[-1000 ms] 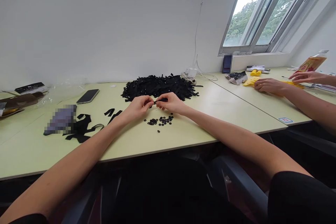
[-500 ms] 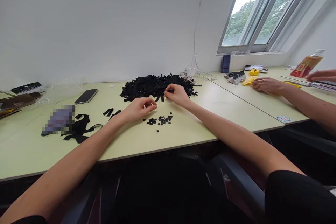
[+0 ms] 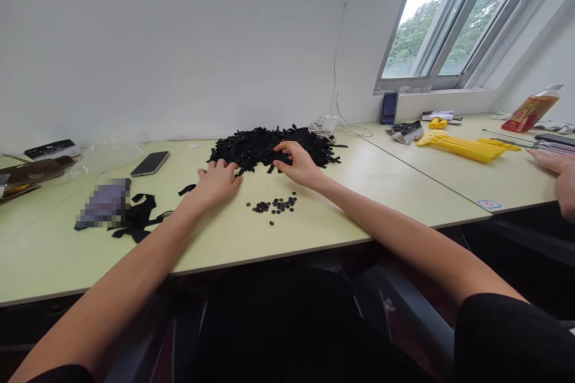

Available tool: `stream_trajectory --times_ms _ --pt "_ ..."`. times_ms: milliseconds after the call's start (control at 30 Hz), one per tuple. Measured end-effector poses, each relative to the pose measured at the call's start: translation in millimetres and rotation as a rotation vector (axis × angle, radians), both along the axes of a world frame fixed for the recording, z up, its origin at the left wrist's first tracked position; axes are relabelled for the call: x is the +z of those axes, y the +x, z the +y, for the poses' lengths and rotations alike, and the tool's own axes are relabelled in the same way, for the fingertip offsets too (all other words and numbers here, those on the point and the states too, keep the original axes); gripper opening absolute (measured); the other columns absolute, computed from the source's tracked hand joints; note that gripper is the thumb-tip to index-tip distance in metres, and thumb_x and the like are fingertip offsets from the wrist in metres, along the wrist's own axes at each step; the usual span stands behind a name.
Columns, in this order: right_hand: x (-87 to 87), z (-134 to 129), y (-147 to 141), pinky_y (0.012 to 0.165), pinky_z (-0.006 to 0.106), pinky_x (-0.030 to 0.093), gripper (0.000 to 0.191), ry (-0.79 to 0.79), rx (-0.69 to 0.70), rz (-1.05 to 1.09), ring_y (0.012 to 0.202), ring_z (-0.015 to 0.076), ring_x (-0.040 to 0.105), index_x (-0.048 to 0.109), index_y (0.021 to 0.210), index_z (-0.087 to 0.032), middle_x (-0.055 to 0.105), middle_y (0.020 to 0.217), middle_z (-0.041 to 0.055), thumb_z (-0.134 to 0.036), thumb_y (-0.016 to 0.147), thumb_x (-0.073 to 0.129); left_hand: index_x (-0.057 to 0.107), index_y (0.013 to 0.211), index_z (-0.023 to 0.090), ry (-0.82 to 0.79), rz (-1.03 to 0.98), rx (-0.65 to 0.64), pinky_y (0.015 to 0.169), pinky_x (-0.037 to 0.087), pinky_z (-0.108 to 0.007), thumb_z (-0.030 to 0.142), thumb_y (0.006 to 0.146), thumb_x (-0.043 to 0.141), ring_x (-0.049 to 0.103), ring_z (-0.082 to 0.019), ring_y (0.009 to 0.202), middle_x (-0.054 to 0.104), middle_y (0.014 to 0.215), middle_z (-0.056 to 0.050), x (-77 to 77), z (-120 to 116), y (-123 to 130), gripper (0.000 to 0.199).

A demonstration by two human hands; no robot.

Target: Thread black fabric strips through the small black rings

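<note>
A heap of black fabric strips (image 3: pixel 251 146) lies against the wall. My left hand (image 3: pixel 218 184) is at the heap's left front edge, its fingers apart and pointing toward the strips. Over the front of the heap is my right hand (image 3: pixel 296 164), thumb and fingers spread with nothing visible between them. Small black discs (image 3: pixel 283 206) are scattered on the table nearer to me, between my forearms. Left of my left forearm, a smaller group of black strips (image 3: pixel 140 215) rests on the table.
A phone (image 3: pixel 150 163) and a blurred packet (image 3: pixel 103 203) lie at left. White cables (image 3: pixel 354 128) run behind the heap. On the right are yellow pieces (image 3: pixel 467 146), a drink bottle (image 3: pixel 532 109) and another person's hand (image 3: pixel 557 173).
My left hand has moved left and back to the heap's edge. My right hand's fingers have parted. The other person's hand has left the yellow pieces, which now lie spread out.
</note>
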State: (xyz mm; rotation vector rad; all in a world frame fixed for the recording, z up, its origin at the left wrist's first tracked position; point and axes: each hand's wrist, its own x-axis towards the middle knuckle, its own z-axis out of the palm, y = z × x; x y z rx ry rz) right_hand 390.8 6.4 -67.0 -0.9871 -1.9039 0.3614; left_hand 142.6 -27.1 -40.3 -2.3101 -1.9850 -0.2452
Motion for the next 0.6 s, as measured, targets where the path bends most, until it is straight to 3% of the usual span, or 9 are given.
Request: stream_trajectory --times_ms 100,200,400,600 --pt "-2.0 -4.5 -3.3 0.090 0.037 0.053 0.025 -0.048 0.063 -0.043 0.113 0.0235 0.064 0.066 0.113 -0.019 0.062 0.131 0.0128 -0.028 0.090 0.065 0.060 0.141 0.019 -0.117 0.025 0.191 0.099 0.044 -0.068 0.044 0.102 0.038 0.043 -0.050 0.137 0.051 0.146 -0.027 -2.4 0.7 -6.3 0.051" --pt "-2.8 -6.1 -2.9 0.081 0.034 0.053 0.022 -0.086 0.098 -0.058 0.111 0.0231 0.065 0.067 0.111 -0.020 0.062 0.129 0.0122 -0.030 0.091 0.065 0.057 0.144 0.017 -0.134 0.019 0.186 0.098 0.047 -0.062 0.038 0.102 0.036 0.049 -0.048 0.132 0.051 0.145 -0.027 -4.9 2.8 -11.7 0.052" --pt "-3.5 -4.4 -1.5 0.077 0.034 0.053 0.021 -0.093 0.132 -0.046 0.105 0.0226 0.068 0.067 0.107 -0.020 0.061 0.123 0.0117 -0.034 0.091 0.065 0.048 0.153 0.015 -0.107 -0.012 -0.117 0.108 0.047 -0.047 0.017 0.095 0.038 0.058 -0.036 0.129 0.051 0.146 -0.021 -7.5 3.9 -10.9 0.059" --pt "-6.6 -1.6 -3.8 0.079 0.035 0.054 0.018 -0.084 0.151 -0.050 0.098 0.0206 0.069 0.068 0.104 -0.019 0.061 0.119 0.0108 -0.030 0.090 0.065 0.040 0.159 0.017 0.003 -0.273 -0.332 0.114 0.046 -0.041 0.006 0.086 0.041 0.052 -0.029 0.139 0.046 0.155 -0.016 -5.5 0.9 4.5 0.073"
